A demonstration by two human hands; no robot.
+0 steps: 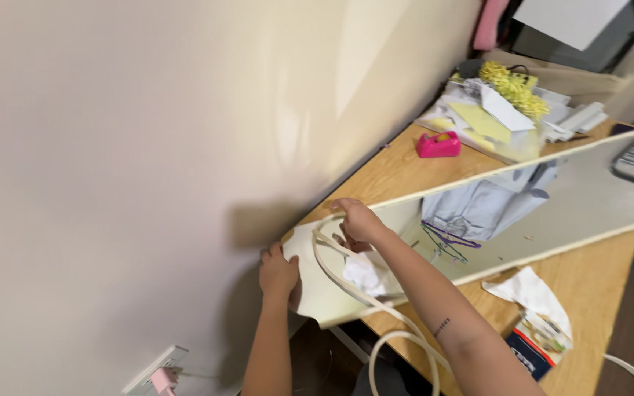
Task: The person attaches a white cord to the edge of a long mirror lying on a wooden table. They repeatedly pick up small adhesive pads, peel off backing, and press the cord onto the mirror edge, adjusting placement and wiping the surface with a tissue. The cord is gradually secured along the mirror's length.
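Observation:
A long, narrow mirror (596, 187) with a cream frame lies across a wooden desk (390, 172), one end hanging past the desk's edge near the wall. My left hand (278, 275) grips that overhanging end of the mirror from below. My right hand (357, 220) rests on the mirror's upper rim at the same end, fingers curled over the frame. A cream cable (346, 282) loops over the mirror and down past my right forearm. A crumpled white cloth (365, 275) lies on the glass just under my right wrist.
A pink tape dispenser (438, 144) sits on the desk behind the mirror. A pile of papers with a yellow duster (511, 88) lies at the back. Crumpled tissue (533, 293) and a small box (530, 352) lie near the front edge. A wall socket with a pink plug (161, 379) is low on the wall.

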